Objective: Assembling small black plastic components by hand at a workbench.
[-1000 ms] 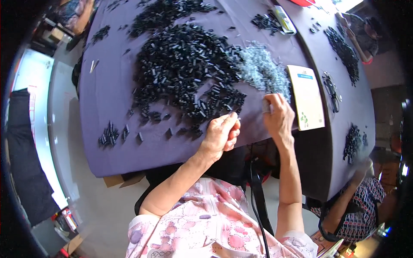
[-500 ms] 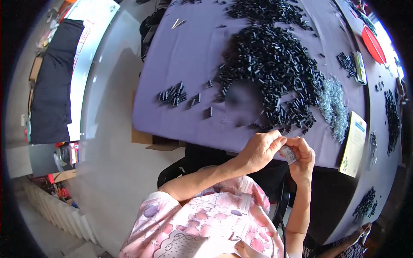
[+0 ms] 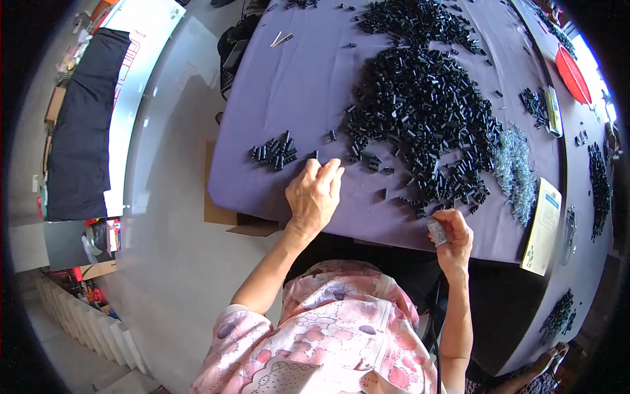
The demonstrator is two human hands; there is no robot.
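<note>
My left hand reaches over the near part of the table, its fingers bent down and drawn together. A short black tube shows right at its fingertips; whether it is gripped or lies on the cloth I cannot tell. Just to the left lies a small group of black tubes. At the table's near edge my right hand is closed, fingers curled, around a small silvery-grey speckled piece by its thumb. Anything else within those fingers is hidden.
A large heap of black tubes covers the middle of the lilac tablecloth. Beside it are a pile of small clear pieces and a pale booklet. Farther right sits a red basket. Another person's hands appear at lower right.
My left hand has left my right hand and moved left to the small group of tubes. My right hand stays near the edge with the grey piece. The view has shifted slightly.
</note>
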